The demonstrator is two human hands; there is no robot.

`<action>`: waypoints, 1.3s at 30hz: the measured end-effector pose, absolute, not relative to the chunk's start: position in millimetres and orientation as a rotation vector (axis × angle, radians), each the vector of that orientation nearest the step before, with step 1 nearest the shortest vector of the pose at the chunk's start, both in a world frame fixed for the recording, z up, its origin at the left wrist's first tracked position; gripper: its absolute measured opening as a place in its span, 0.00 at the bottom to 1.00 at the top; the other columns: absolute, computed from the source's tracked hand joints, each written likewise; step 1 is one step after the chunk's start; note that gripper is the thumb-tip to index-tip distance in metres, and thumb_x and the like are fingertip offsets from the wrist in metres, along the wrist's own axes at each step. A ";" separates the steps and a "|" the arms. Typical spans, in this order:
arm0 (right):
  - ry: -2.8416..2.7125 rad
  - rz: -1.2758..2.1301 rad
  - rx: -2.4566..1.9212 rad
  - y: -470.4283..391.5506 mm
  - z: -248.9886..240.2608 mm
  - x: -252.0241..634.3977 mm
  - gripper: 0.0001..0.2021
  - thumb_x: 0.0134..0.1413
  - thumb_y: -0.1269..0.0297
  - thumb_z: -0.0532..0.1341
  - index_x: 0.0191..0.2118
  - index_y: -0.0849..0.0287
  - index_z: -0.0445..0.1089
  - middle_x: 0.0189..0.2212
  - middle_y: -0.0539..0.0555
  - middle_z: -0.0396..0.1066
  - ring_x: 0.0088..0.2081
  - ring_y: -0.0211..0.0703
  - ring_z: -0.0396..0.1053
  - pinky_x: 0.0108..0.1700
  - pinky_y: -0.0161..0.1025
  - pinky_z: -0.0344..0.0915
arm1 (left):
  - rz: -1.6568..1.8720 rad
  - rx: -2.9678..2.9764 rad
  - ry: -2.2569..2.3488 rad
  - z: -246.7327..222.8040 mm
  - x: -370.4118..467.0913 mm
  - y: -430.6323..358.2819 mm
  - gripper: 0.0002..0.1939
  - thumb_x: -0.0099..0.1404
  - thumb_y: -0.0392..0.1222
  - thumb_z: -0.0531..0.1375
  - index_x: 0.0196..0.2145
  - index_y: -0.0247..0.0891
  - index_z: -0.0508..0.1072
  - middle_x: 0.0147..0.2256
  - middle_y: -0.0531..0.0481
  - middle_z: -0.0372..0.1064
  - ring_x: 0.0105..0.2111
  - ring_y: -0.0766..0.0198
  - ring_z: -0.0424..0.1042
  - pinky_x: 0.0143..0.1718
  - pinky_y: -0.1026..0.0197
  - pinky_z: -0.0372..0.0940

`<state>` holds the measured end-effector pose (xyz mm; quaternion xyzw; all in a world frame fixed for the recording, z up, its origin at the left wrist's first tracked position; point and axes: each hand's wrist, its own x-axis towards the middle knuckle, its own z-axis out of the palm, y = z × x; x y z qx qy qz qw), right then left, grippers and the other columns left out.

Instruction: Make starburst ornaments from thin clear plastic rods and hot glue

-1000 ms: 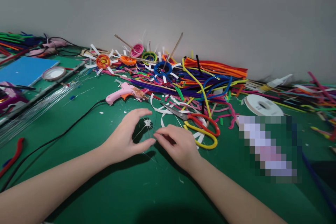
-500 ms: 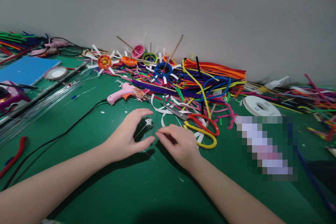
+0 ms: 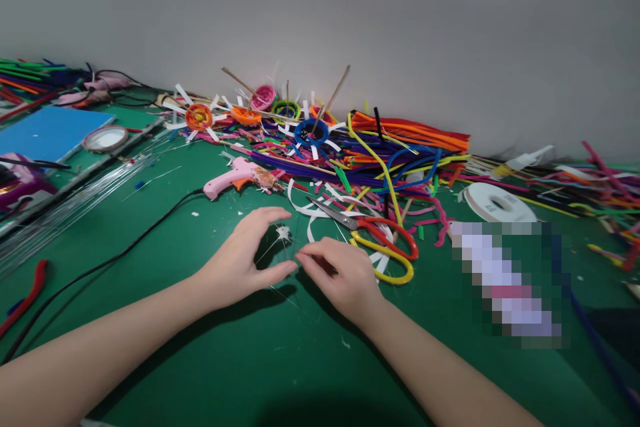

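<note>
My left hand [image 3: 250, 253] is open, thumb and fingers curved apart around a small white piece [image 3: 283, 233] with thin clear strands spreading from it. To its right, my right hand [image 3: 343, 273] has thumb and fingertips pinched together beside those strands; what they hold, if anything, is too fine to make out. A pink glue gun [image 3: 235, 177] lies beyond my left hand. Scissors with red and yellow handles [image 3: 395, 268] rest just past my right hand, their blades pointing back to the left near white paper strips [image 3: 300, 205].
Behind are small coloured bowl shapes with white strips [image 3: 199, 118] and heaped pipe cleaners [image 3: 410, 137]. A white spool [image 3: 499, 203] lies right. Left are a tape roll [image 3: 106, 139], a blue sheet [image 3: 55, 133], clear strands [image 3: 75, 210] and the glue gun's black cord [image 3: 125, 250].
</note>
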<state>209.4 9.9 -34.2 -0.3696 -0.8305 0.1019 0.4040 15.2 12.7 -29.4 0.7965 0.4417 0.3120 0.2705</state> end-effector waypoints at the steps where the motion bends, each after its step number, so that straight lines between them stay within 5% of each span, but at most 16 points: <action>1: -2.097 0.258 -0.933 9.9 -34.2 209.3 0.08 0.59 0.66 0.58 0.30 0.59 0.71 0.22 0.49 0.71 0.21 0.33 0.65 0.26 0.32 0.60 | 0.838 2.142 1.190 -29.2 15.3 12.5 0.28 0.61 0.49 0.59 0.55 0.42 0.55 0.56 0.43 0.58 0.57 0.54 0.58 0.59 0.48 0.55; 39: -2.032 0.202 -0.991 8.3 -33.6 209.9 0.07 0.57 0.64 0.59 0.30 0.59 0.72 0.18 0.47 0.70 0.18 0.32 0.62 0.23 0.32 0.58 | 0.842 2.147 1.177 -30.4 15.3 13.6 0.29 0.60 0.49 0.61 0.55 0.44 0.55 0.55 0.44 0.58 0.57 0.55 0.58 0.59 0.47 0.55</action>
